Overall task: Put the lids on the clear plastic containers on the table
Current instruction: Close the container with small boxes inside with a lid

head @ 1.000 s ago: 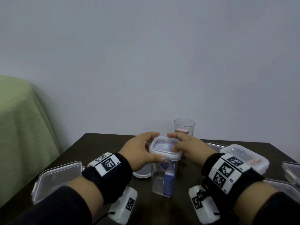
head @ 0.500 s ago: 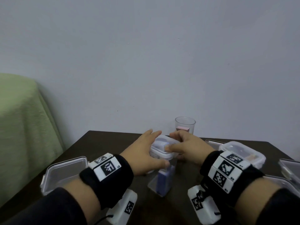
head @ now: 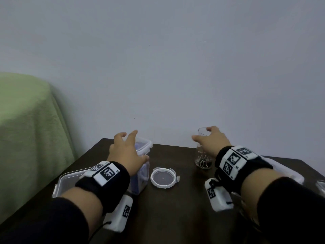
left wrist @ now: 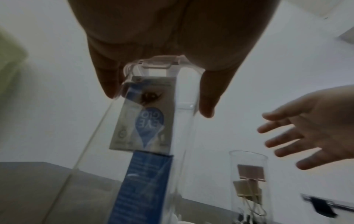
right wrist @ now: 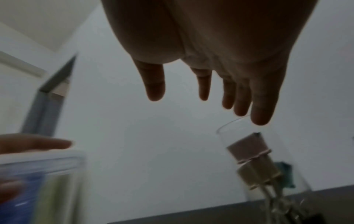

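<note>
A tall square clear container (head: 140, 173) with a blue box inside stands at the left, its clip lid (head: 144, 143) on top. My left hand (head: 140, 145) is over it, fingers spread straight above the lid, thumb against its side; the left wrist view shows the palm on the lid (left wrist: 159, 63). A round white-rimmed lid (head: 164, 177) lies flat mid-table. A round clear cup (head: 202, 152) with binder clips stands uncovered at the back. My right hand (head: 201, 133) hovers over its rim, fingers spread, holding nothing. In the right wrist view the cup (right wrist: 254, 166) sits just below the fingertips.
A rectangular lidded container (head: 70, 180) sits at the table's left edge, behind my left wrist. Another rectangular container (head: 284, 171) lies at the right, mostly hidden by my right arm. A green cloth-covered object (head: 26, 129) stands left of the dark table (head: 184, 217).
Both hands were on the tall container's lid at mid-table. The container now stands further left under my left hand. My right hand has let go and moved right to the round cup.
</note>
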`<state>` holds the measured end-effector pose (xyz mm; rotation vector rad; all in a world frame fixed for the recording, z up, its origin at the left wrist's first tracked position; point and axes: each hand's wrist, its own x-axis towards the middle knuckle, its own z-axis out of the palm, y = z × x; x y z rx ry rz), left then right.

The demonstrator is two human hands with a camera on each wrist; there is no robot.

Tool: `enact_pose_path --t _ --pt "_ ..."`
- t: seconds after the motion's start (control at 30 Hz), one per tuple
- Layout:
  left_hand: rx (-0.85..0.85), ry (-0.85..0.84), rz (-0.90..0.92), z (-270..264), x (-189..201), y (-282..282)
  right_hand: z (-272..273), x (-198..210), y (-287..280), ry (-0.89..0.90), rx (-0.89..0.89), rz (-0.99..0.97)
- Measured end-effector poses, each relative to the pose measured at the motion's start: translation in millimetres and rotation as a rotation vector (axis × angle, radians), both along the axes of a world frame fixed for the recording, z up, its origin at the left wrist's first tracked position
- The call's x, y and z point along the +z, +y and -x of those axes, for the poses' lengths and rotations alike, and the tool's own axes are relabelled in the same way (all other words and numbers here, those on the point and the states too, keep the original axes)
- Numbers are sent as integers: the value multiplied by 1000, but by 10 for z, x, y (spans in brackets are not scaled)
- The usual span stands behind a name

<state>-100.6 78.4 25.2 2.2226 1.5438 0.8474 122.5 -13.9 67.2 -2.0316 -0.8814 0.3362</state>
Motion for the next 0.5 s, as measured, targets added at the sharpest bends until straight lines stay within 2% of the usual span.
enact_pose_path --t 0.13,0.23,0.37,0.5 --pt "51 -17 21 -87 20 239 -276 19 344 -21 -153 97" --pt "56 31 -92 -151 97 166 -437 -11 553 -49 -205 209" --pt "-240 -84 -119 -340 181 -215 -551 -33 674 -55 -225 275" --pt "-356 71 -45 -575 33 -345 -559 -47 690 -173 -219 340"
